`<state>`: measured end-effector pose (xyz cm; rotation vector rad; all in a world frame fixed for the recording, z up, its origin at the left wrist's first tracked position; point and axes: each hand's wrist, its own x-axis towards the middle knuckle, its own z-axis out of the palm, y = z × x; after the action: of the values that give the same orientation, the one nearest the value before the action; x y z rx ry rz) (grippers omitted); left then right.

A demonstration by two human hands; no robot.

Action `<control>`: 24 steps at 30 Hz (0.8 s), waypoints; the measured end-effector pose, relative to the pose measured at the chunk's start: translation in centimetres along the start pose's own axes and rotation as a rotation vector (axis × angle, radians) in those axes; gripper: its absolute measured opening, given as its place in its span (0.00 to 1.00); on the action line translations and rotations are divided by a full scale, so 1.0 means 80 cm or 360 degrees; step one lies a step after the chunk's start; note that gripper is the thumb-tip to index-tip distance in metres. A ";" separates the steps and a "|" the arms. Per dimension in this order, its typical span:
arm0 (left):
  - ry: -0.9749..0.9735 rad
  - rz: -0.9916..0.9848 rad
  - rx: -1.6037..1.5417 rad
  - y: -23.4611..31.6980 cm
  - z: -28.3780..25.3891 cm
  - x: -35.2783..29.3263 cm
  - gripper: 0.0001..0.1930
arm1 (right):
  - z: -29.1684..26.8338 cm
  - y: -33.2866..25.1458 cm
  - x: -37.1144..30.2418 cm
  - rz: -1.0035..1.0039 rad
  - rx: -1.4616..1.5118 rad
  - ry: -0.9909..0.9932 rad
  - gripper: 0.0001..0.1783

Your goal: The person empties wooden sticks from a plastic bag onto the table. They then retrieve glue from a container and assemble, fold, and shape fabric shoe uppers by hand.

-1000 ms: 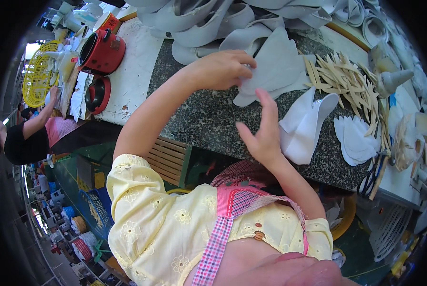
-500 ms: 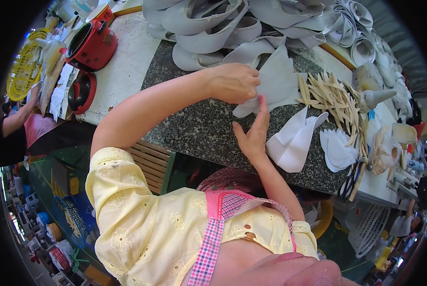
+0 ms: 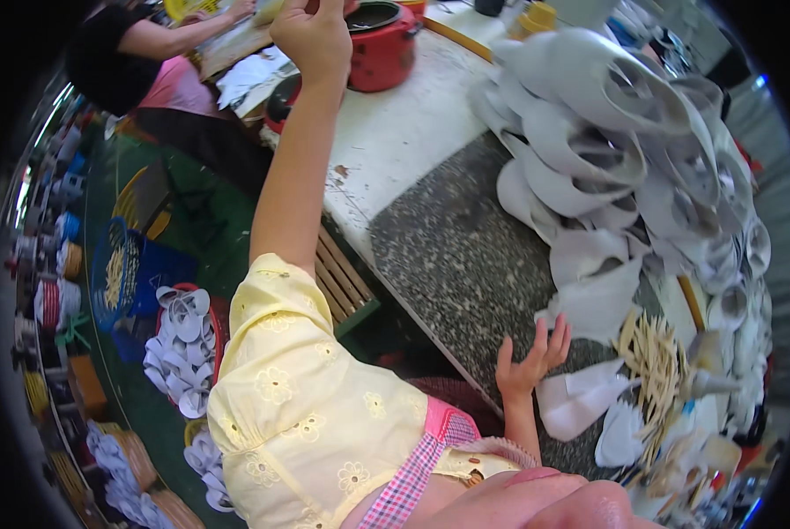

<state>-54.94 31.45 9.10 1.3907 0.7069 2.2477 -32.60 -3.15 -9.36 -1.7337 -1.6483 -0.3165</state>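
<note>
My left hand [image 3: 314,37] is raised at the top edge, in front of the red pot [image 3: 384,55]. Its fingers look bent together and are partly cut off, so I cannot make out what they hold. My right hand [image 3: 533,357] is open, fingers spread, over the speckled stone slab [image 3: 452,264]. Just beyond its fingertips lie flat pale-grey sheet pieces [image 3: 593,304]. To its right sits a folded white piece [image 3: 580,398], with smaller white cut pieces [image 3: 620,434] nearby and a heap of thin beige strips [image 3: 655,370] farther right.
A large pile of curved grey pieces [image 3: 589,132] covers the slab's far right side. Another person [image 3: 139,53] works at the far left. On the floor stand a blue basket [image 3: 117,273] and a red tub of grey pieces [image 3: 183,344]. A slatted wooden stool [image 3: 346,278] is by the table.
My left hand has left the sheet pieces and moved up and left to the red pot. My right hand stays near the pieces, fingers now spread. The view has turned left.
</note>
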 end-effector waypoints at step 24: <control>-0.1446 -0.0153 0.2256 -0.254 -0.021 0.119 0.10 | 0.002 0.006 0.011 0.0435 0.0152 -0.0237 0.32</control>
<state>-59.03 52.61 2.75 2.4881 1.9821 0.5405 -32.04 -2.36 -9.09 -1.9182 -1.4762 0.0198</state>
